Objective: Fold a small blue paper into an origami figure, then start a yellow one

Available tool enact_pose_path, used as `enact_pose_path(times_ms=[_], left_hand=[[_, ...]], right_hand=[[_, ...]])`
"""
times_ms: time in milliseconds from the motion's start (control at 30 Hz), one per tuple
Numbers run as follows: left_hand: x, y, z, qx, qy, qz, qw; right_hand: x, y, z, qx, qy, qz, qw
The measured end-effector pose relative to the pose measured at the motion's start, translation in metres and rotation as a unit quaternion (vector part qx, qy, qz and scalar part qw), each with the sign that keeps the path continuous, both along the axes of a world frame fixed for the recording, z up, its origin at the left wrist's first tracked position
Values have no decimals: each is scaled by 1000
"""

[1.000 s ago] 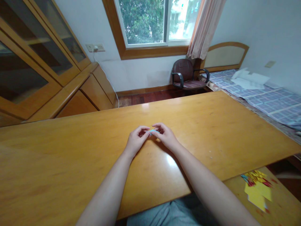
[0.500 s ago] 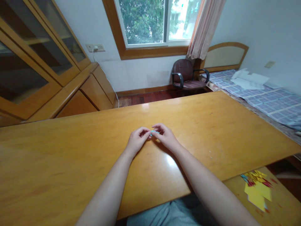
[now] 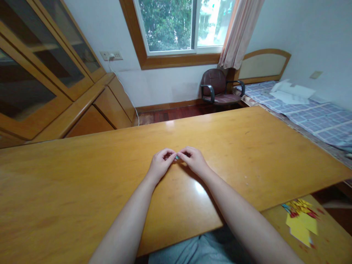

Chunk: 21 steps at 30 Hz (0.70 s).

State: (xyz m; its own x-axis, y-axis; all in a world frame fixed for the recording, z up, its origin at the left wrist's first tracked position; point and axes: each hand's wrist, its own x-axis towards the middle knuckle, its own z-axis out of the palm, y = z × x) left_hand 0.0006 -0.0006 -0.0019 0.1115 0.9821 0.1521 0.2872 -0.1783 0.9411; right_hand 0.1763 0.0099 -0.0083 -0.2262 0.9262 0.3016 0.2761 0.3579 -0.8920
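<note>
A small light-blue piece of what looks like folded paper (image 3: 177,157) shows between my fingertips, just above the wooden table (image 3: 110,190). My left hand (image 3: 161,161) pinches it from the left with thumb and fingers. From the right, my right hand (image 3: 193,158) pinches it too, the two thumb tips almost meeting. Most of the piece is hidden behind my fingers, so its exact shape cannot be made out.
At lower right, yellow paper sheets (image 3: 301,227) and a pile of small yellow, red and blue folded pieces (image 3: 298,208) lie on a lower surface. A brown armchair (image 3: 217,86), a bed (image 3: 305,113) and a glass-door cabinet (image 3: 63,99) stand around the table.
My right hand's fingers have closed down onto the blue paper, which showed more before and is now mostly covered. My left hand has hardly moved.
</note>
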Motion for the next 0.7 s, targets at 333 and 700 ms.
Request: enact_pose_path(times_ms=[333, 700], left_hand=[[-3, 5, -8, -33, -71, 24, 997], [-5, 11, -10, -50, -139, 42, 988]], right_hand=[[3, 2, 0, -23, 7, -37, 999], [3, 2, 2, -38, 19, -51, 998]])
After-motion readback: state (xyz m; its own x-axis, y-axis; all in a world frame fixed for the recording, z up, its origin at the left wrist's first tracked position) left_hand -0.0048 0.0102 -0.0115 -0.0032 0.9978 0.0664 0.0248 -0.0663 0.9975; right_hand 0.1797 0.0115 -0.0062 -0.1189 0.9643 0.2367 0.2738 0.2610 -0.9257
